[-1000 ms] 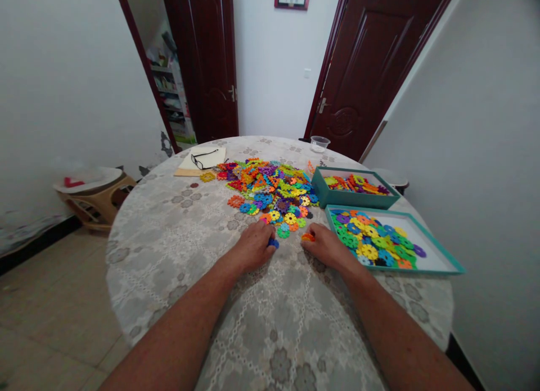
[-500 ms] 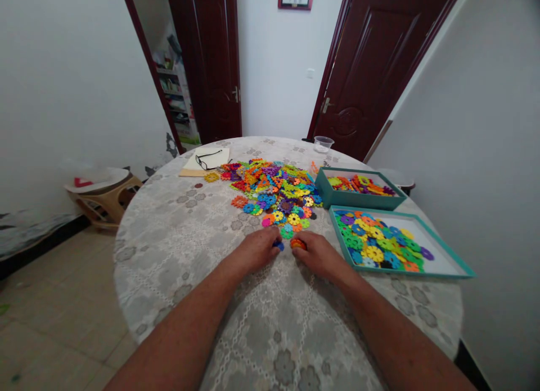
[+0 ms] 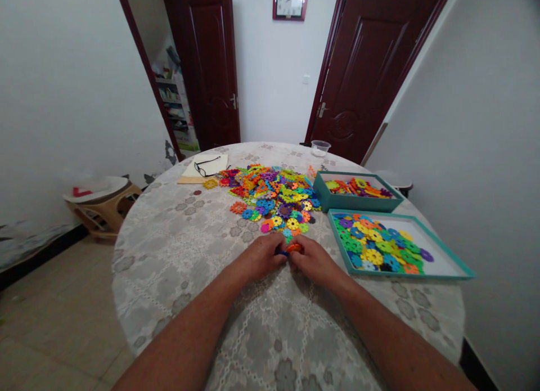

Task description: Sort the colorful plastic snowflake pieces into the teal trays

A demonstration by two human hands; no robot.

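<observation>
Round desk [image 3: 189, 256] under lace cloth. Big pile of coloured discs [image 3: 274, 197] in middle. Shallow teal tray [image 3: 441, 259] and teal box [image 3: 350, 201] at right, discs inside both. Left hand [image 3: 259, 259], right hand [image 3: 314, 261] meet just before pile. Left grip pinches blue disc [image 3: 280, 251], right grip pinches orange disc [image 3: 294, 247]; these two touching.

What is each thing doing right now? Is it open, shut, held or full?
left hand, closed on the blue piece
right hand, closed on the orange piece
blue piece, held against the orange piece
pile of pieces, loose, spread out
deep box, open, partly filled
flat tray, open, pieces inside
glasses, unfolded, lying on a notebook
cup, upright
left door, open
right door, looks shut
</observation>
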